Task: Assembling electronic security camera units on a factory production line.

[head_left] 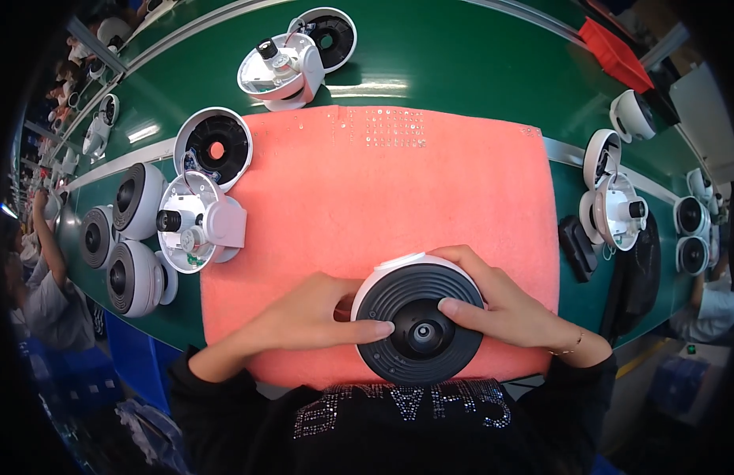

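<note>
A round white security camera (462, 360) with a black ridged front and a lens in its middle is held at the near edge of the pink mat (383, 198). My left hand (315, 317) grips its left side, the thumb lying on the black front beside the lens. Around the right side wraps my right hand (497, 305), its thumb on the rim of the lens recess. Both hands are closed on the camera, and the fingers behind it are mostly hidden. Small screws (394, 127) lie in rows along the mat's far edge.
Left of the mat sit an opened camera housing (197, 226) and several closed cameras (133, 277). Another opened housing (284, 67) stands beyond the mat. On the right are an opened housing (620, 210), a black case (576, 247) and a red bin (614, 55). Other people work farther off.
</note>
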`<move>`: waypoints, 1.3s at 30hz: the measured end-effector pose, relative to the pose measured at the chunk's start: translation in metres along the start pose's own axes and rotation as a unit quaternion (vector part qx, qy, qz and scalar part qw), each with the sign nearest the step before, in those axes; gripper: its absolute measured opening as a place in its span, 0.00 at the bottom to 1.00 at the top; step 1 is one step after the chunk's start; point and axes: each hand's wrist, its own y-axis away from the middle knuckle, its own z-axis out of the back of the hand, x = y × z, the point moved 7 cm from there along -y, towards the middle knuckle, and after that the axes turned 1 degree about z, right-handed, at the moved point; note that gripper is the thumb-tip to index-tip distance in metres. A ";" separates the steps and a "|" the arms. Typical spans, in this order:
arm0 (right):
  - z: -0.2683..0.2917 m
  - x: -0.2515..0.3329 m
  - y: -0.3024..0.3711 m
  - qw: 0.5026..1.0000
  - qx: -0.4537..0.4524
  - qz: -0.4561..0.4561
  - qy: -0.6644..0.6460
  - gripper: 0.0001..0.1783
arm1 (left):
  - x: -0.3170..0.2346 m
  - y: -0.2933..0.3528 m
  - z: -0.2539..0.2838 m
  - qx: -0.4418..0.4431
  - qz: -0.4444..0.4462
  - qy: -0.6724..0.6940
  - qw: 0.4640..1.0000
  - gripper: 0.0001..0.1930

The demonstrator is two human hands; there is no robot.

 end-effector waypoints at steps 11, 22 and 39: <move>0.035 0.080 -0.009 0.867 -0.239 0.364 0.243 0.41 | -0.085 0.019 0.026 -0.273 -0.271 -0.190 0.903 0.46; 0.061 0.109 -0.031 0.843 -0.301 0.439 0.078 0.55 | -0.092 -0.045 0.095 -0.164 -0.362 0.410 0.821 0.26; 0.203 0.015 -0.100 0.825 -0.367 0.223 -0.367 0.24 | -0.078 -0.159 0.089 -0.137 -0.218 0.589 0.766 0.51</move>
